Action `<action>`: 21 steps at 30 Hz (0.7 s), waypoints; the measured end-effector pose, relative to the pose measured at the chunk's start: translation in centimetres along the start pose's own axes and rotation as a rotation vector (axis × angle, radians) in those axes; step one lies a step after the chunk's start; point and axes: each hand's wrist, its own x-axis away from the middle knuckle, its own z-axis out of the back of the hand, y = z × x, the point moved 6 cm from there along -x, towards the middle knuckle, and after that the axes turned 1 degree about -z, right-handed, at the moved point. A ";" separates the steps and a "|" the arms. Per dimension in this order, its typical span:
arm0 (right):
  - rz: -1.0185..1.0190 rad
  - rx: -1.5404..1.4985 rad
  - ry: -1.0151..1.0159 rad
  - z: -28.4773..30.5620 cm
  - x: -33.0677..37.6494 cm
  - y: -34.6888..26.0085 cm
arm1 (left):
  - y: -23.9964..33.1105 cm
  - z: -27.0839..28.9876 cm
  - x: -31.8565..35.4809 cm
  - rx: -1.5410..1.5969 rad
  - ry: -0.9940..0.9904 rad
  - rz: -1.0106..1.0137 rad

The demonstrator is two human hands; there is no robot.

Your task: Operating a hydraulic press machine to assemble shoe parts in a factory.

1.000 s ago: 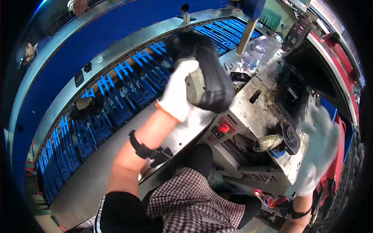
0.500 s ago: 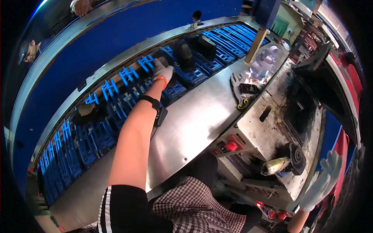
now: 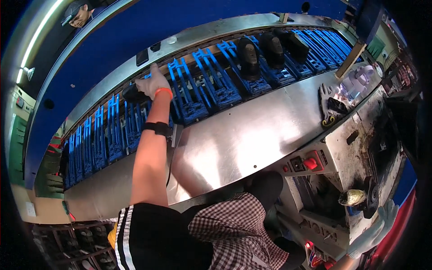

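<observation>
My left hand (image 3: 155, 81), in a white glove with an orange cuff, reaches far across the steel table (image 3: 243, 135) to the belt of blue racks (image 3: 202, 90). Its fingers curl over a black shoe (image 3: 133, 94) lying on a rack. Three more black shoes (image 3: 249, 56) stand on racks further right. My right hand (image 3: 374, 228), also in a white glove, hangs low at the right edge with its fingers apart. It holds nothing and sits below a yellowish brush wheel (image 3: 353, 197) on a machine.
A spare pair of gloves (image 3: 330, 105) and a clear plastic object (image 3: 357, 81) lie on the table's right end. A control panel with a red switch (image 3: 310, 163) faces me. Another person (image 3: 78, 13) stands beyond the blue wall.
My left hand carried a black shoe to the racks, set it down, then moved left along the belt onto another shoe. My right hand dropped lower, away from the machine.
</observation>
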 end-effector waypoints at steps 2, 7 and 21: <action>-0.058 -0.067 0.010 -0.1 0.2 0.2 | -0.5 1.2 -2.9 -0.142 0.104 0.182; -0.035 -0.130 0.011 -0.1 1.2 0.6 | -7.5 1.5 -8.3 -0.038 0.172 0.525; -0.177 -0.132 0.098 1.1 0.9 -0.2 | -12.9 -0.3 -2.4 0.616 -0.994 0.544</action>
